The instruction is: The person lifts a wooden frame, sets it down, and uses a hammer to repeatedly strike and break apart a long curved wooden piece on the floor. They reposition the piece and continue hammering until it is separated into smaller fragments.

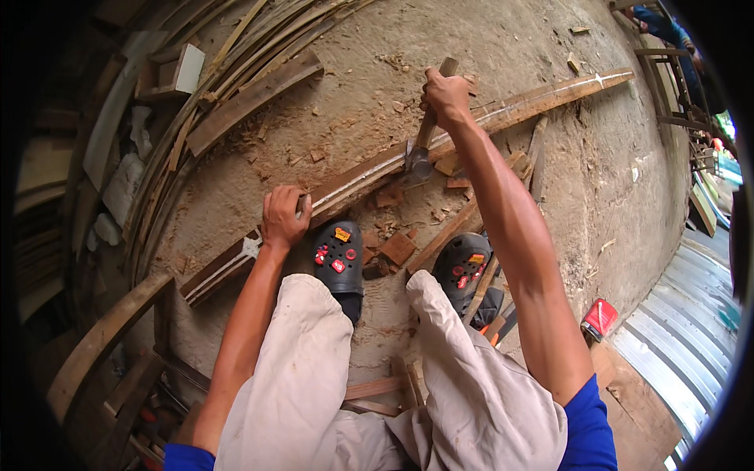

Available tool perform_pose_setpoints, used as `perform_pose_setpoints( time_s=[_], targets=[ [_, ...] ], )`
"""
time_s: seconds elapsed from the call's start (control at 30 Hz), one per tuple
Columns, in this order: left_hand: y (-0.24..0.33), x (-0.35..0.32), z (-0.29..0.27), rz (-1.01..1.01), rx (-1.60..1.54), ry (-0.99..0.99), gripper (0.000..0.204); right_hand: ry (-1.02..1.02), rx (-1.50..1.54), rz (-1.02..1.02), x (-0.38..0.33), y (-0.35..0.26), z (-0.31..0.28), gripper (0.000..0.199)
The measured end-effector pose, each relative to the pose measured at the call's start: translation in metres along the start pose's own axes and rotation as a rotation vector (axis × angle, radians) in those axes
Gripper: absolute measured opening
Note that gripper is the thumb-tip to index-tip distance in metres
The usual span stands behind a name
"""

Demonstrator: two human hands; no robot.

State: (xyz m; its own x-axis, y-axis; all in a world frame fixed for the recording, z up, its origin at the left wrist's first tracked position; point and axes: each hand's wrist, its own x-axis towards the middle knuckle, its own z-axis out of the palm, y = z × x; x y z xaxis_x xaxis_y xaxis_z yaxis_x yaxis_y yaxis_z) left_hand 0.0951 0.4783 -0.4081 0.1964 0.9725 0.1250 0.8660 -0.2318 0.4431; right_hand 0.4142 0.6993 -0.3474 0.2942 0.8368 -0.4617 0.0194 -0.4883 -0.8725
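A long wooden beam (349,184) with white lines and star-like marks along it runs diagonally across the ground. My left hand (284,216) is closed over its lower left part, fingers curled at the edge. My right hand (449,96) grips the handle of a wooden-handled striking tool (424,135), its dark metal head down against the beam's near side. Whether that head is a hammer's or a blade's, I cannot tell. Reddish wood chunks (397,249) and chips lie between my feet, near the beam.
Dark clogs (339,255) are on my feet, close to the beam. Curved wooden strips (228,67) and a short dark plank (255,102) lie at the left. A red can (599,318) stands right, by corrugated metal sheets (675,314). Part of another person (664,27) shows far right.
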Motion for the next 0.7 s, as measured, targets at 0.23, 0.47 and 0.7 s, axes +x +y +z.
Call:
perform_pose_setpoints(
  time_s=[0.23, 0.47, 0.7],
  targets=[
    [-0.002, 0.0, 0.002, -0.025, -0.05, 0.034, 0.018, 0.125, 0.307, 0.18, 0.006, 0.0, -0.014, 0.023],
    [-0.004, 0.001, -0.001, -0.009, -0.069, 0.05, 0.018, 0.23, 0.274, 0.15, 0.003, -0.001, -0.009, 0.025],
    [-0.003, 0.001, 0.0, -0.01, -0.057, 0.044, 0.015, 0.39, 0.341, 0.155, 0.0, 0.01, -0.026, 0.032]
  ],
)
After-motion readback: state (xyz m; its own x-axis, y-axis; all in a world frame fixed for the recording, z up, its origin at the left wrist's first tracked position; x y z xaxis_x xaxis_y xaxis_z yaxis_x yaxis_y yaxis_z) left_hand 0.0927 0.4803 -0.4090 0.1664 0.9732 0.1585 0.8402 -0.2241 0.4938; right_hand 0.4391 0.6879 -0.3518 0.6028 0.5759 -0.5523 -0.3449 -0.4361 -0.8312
